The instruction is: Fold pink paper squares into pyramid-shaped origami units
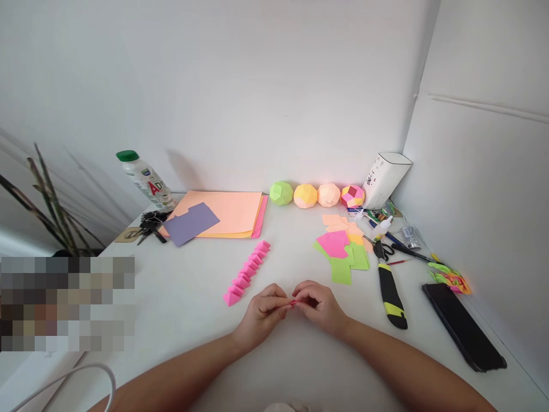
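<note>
My left hand (266, 309) and my right hand (319, 306) meet above the near middle of the table. Between their fingertips they pinch a small pink piece of paper (293, 304), mostly hidden by the fingers. Both hands are closed. To the left of my left hand runs a slanting row of folded pink paper pieces (246, 273). Beyond my right hand lie loose paper cut-outs: pink (333, 244), green (342, 270) and peach (337, 222). Four-sided facets cover the paper balls, among them a green ball (281, 193) and a multicoloured ball (352, 196), lined up at the wall.
At the back left are stacked coloured sheets (223, 209), a purple sheet (191, 223), keys (152, 223) and a bottle (148, 182). Rightward lie a utility knife (392, 294), scissors (383, 250), a glue bottle (381, 229), a phone (463, 327) and a white box (386, 178).
</note>
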The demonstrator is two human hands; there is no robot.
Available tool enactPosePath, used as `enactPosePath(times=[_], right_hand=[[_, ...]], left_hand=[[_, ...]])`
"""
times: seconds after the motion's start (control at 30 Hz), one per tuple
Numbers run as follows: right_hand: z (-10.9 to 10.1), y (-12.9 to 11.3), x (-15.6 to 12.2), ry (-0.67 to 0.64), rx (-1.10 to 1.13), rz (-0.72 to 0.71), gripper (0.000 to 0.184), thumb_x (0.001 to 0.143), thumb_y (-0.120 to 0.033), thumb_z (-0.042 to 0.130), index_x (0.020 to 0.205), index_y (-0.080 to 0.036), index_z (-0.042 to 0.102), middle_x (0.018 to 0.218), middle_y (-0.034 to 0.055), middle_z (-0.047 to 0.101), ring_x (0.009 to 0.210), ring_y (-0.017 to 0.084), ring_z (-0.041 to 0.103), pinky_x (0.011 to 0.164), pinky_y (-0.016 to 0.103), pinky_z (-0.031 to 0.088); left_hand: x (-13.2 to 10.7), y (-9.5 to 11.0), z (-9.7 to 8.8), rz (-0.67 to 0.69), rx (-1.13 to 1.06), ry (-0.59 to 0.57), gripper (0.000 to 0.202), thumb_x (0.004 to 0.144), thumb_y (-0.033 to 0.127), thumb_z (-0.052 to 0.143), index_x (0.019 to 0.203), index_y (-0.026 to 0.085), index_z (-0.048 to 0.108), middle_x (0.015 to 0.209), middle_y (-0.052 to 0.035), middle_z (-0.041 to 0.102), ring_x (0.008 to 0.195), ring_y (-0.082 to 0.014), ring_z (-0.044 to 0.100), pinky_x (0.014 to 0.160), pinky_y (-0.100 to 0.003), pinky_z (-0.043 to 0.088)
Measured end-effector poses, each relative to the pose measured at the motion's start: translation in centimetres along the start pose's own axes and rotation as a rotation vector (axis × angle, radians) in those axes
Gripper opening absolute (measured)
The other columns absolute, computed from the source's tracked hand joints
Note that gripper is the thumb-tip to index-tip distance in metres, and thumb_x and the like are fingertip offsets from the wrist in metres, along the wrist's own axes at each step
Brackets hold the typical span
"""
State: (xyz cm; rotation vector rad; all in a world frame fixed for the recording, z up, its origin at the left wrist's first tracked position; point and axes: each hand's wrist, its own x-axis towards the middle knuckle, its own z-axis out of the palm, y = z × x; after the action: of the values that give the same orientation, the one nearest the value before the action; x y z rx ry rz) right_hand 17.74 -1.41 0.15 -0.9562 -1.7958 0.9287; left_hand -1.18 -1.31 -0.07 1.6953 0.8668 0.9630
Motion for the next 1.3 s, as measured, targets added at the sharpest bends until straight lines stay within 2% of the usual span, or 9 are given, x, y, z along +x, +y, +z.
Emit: enactPosePath(times=[0.17,0.33,0.4,0.5,0.63,0.77,1.1,1.17,1.3], right_hand=[[-0.2,-0.1,0.1,-0.039,0.011,-0.022,0.014,0.082,-0.025,0.06,0.07,-0.017,0.061,0.086,0.0071,0.062,0.052,0.008,0.048,0.045,0.022,0.041],[0.1,-0.3,0.0,0.067,-0.047,-0.188,0.007,0.084,-0.018,0.057,0.078,-0.019,0.06,0.084,0.0073,0.062,0.067,0.014,0.059,0.047,0.022,0.045],[0.1,-0.4,0.0,0.116,-0.083,-0.264,0.009,0.083,-0.012,0.055,0.081,-0.019,0.06,0.084,0.0073,0.062,0.07,0.014,0.06,0.047,0.021,0.045],[0.1,-0.6,-0.2,0.167,-0.174,-0.347,0.015,0.082,-0.006,0.053,0.083,-0.019,0.061,0.085,0.0076,0.062,0.072,0.014,0.061,0.051,0.021,0.049],[0.0,-0.7,-0.2,0.159,-0.258,-0.389,0.019,0.083,-0.005,0.05,0.085,-0.019,0.062,0.088,0.0084,0.062,0.081,0.017,0.062,0.066,0.027,0.054],[0.0,-0.8,-0.1,0.07,-0.222,-0.353,0.017,0.082,-0.006,0.051,0.084,-0.02,0.061,0.095,0.01,0.059,0.087,0.019,0.06,0.071,0.031,0.054],[-0.4,-0.9,0.0,0.038,0.046,-0.112,0.003,0.086,-0.019,0.049,0.087,-0.019,0.052,0.104,0.0115,0.052,0.075,0.014,0.058,0.058,0.026,0.051],[-0.3,-0.7,0.0,0.009,0.128,-0.022,0.005,0.089,-0.023,0.047,0.091,-0.019,0.05,0.101,0.0093,0.053,0.068,0.012,0.058,0.057,0.025,0.05],[-0.2,-0.3,0.0,-0.067,0.162,0.152,0.012,0.09,-0.029,0.047,0.087,-0.018,0.05,0.077,0.0015,0.054,0.059,0.01,0.055,0.052,0.023,0.046]], left_hand=[[0.1,0.3,0.0,0.032,0.028,-0.007,0.018,0.085,0.021,0.055,0.089,0.022,0.072,0.076,-0.0028,0.053,0.064,-0.0131,0.053,0.055,-0.025,0.047],[0.4,0.7,0.4,-0.037,-0.099,0.101,0.006,0.081,0.025,0.059,0.084,0.02,0.061,0.087,-0.0039,0.054,0.073,-0.0148,0.056,0.058,-0.026,0.048],[0.6,0.9,0.4,-0.162,-0.207,0.12,0.015,0.081,0.032,0.059,0.09,0.021,0.055,0.084,-0.0026,0.056,0.068,-0.0138,0.057,0.058,-0.027,0.05],[0.6,1.4,0.1,-0.327,-0.281,0.069,0.03,0.085,0.043,0.051,0.103,0.019,0.051,0.075,-0.0028,0.063,0.066,-0.0159,0.061,0.058,-0.029,0.05],[0.6,2.1,-0.2,-0.335,-0.298,-0.028,0.045,0.085,0.052,0.047,0.112,0.016,0.05,0.076,-0.006,0.068,0.071,-0.0196,0.064,0.058,-0.031,0.05],[0.7,2.0,-0.1,-0.365,-0.282,0.002,0.042,0.081,0.052,0.054,0.106,0.018,0.048,0.071,-0.0022,0.067,0.062,-0.0157,0.062,0.057,-0.028,0.05],[0.8,1.6,0.1,-0.357,-0.302,0.044,0.044,0.08,0.05,0.057,0.107,0.017,0.047,0.072,-0.0038,0.069,0.064,-0.0169,0.065,0.055,-0.028,0.051],[0.8,1.6,0.2,-0.36,-0.304,0.045,0.044,0.079,0.05,0.057,0.107,0.017,0.048,0.073,-0.0043,0.069,0.065,-0.0174,0.065,0.055,-0.029,0.051],[0.6,1.1,0.3,-0.34,-0.291,0.044,0.042,0.081,0.048,0.057,0.107,0.017,0.049,0.075,-0.0039,0.069,0.069,-0.0184,0.066,0.055,-0.028,0.051]])
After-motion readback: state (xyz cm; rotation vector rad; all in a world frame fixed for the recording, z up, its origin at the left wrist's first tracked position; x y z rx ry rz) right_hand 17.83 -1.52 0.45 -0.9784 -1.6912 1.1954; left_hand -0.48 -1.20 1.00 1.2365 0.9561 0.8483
